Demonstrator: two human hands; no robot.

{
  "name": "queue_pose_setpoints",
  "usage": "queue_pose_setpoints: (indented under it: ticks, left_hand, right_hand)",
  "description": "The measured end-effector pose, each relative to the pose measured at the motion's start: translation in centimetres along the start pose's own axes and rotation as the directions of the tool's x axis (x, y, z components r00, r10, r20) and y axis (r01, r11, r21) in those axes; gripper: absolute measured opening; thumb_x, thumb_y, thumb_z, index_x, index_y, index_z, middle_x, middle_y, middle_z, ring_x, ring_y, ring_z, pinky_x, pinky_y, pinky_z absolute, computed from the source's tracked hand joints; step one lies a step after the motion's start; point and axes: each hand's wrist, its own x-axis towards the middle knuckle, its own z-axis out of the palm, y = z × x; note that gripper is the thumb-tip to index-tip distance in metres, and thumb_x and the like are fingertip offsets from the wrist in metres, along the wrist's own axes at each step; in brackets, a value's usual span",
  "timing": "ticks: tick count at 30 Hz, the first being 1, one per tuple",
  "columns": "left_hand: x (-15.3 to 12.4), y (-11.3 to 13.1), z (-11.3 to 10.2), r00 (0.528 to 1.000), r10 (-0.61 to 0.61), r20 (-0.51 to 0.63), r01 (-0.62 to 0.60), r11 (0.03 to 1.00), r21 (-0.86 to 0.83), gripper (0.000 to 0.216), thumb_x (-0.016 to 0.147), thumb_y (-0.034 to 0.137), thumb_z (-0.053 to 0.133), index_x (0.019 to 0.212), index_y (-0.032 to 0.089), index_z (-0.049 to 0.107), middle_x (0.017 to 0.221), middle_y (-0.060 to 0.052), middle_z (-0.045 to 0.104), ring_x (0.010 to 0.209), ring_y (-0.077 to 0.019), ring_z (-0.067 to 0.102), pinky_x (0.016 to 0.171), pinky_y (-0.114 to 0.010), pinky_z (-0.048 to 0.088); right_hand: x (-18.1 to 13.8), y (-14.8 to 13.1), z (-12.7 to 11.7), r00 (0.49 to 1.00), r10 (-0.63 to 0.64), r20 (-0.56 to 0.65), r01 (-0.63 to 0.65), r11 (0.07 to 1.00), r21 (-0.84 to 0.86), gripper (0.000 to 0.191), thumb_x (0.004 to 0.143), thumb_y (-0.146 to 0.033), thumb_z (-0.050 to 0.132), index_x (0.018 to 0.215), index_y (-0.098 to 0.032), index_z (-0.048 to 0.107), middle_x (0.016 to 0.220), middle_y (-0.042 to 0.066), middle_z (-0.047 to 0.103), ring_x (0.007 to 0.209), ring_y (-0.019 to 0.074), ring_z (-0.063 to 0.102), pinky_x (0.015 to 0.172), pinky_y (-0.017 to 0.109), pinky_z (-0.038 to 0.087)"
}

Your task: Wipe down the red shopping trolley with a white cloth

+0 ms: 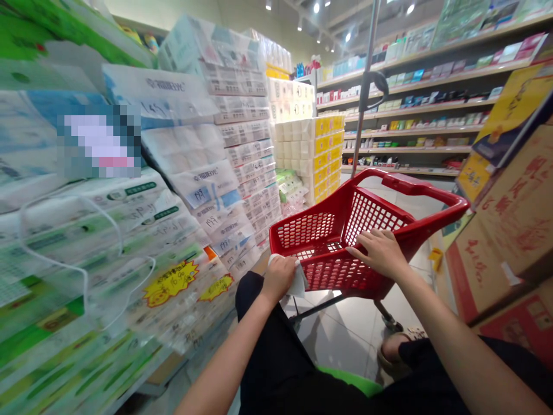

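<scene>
A red plastic shopping cart (pixel 328 230) with a mesh basket stands in front of me, its handle at the far right end. My left hand (pixel 280 275) is closed on a white cloth (pixel 299 281), pressing it against the near left corner of the basket rim. The cloth hangs down a little below my fingers. On the near long rim, my right hand (pixel 382 251) grips the edge with fingers bent over it. No goods show in the visible part of the basket.
Stacked tissue packs (pixel 181 230) rise along the left. Cardboard boxes (pixel 496 242) line the right side. Behind the cart are a metal pole (pixel 363 109) and shelves of small goods (pixel 423 106). Something green (pixel 349 379) lies beneath me on the tiled floor side.
</scene>
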Motion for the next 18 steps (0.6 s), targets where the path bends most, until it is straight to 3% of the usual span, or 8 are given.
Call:
queue_pose_setpoints:
  ticks: [5, 8, 11, 14, 18]
  left_hand:
    - [3.5, 5.4, 0.9, 0.997, -0.073, -0.010, 0.073, 0.996, 0.060, 0.022, 0.099, 0.026, 0.035, 0.107, 0.018, 0.054, 0.091, -0.007, 0.063, 0.081, -0.0186, 0.058, 0.071, -0.031, 0.041]
    - [6.6, 8.4, 1.6, 0.999, -0.030, 0.016, 0.030, 0.998, 0.049, 0.022, 0.100, 0.027, 0.035, 0.099, 0.017, 0.055, 0.085, -0.006, 0.063, 0.077, -0.0187, 0.060, 0.068, -0.031, 0.042]
    - [8.8, 10.6, 2.2, 0.999, 0.018, 0.028, -0.019, 1.000, 0.024, 0.021, 0.100, 0.026, 0.035, 0.103, 0.017, 0.053, 0.088, -0.006, 0.063, 0.078, -0.0181, 0.062, 0.065, -0.029, 0.043]
    - [8.9, 10.7, 2.2, 0.998, 0.061, 0.017, -0.061, 0.998, 0.015, 0.024, 0.101, 0.029, 0.033, 0.115, 0.017, 0.048, 0.092, -0.006, 0.063, 0.080, -0.0169, 0.063, 0.065, -0.026, 0.044]
    - [6.3, 7.9, 1.1, 0.997, 0.056, 0.058, -0.057, 0.998, 0.018, 0.023, 0.100, 0.032, 0.037, 0.116, 0.019, 0.048, 0.092, -0.005, 0.064, 0.081, -0.0153, 0.063, 0.066, -0.024, 0.045]
  right_hand:
    - [0.2, -0.2, 0.3, 1.000, 0.001, -0.001, -0.001, 0.999, -0.033, 0.046, 0.094, -0.058, 0.034, 0.079, -0.021, 0.056, 0.087, 0.005, 0.065, 0.087, 0.0209, 0.051, 0.079, 0.037, 0.025]
    - [0.2, -0.3, 0.5, 1.000, 0.004, -0.022, -0.005, 0.999, -0.039, 0.044, 0.094, -0.056, 0.035, 0.079, -0.021, 0.057, 0.087, 0.005, 0.065, 0.087, 0.0207, 0.050, 0.080, 0.037, 0.025]
    - [0.0, 0.0, 0.4, 0.999, -0.009, -0.031, 0.008, 1.000, -0.029, 0.041, 0.095, -0.053, 0.035, 0.080, -0.022, 0.057, 0.087, 0.005, 0.065, 0.087, 0.0202, 0.050, 0.079, 0.037, 0.025]
    - [-0.2, 0.6, 0.3, 0.999, -0.033, -0.012, 0.033, 0.999, 0.001, 0.040, 0.096, -0.051, 0.035, 0.080, -0.022, 0.057, 0.087, 0.003, 0.065, 0.086, 0.0190, 0.050, 0.078, 0.035, 0.025]
    - [-0.3, 1.4, 0.2, 0.998, -0.063, 0.008, 0.062, 0.998, 0.032, 0.041, 0.096, -0.052, 0.033, 0.081, -0.023, 0.057, 0.089, 0.002, 0.066, 0.085, 0.0184, 0.050, 0.075, 0.035, 0.025]
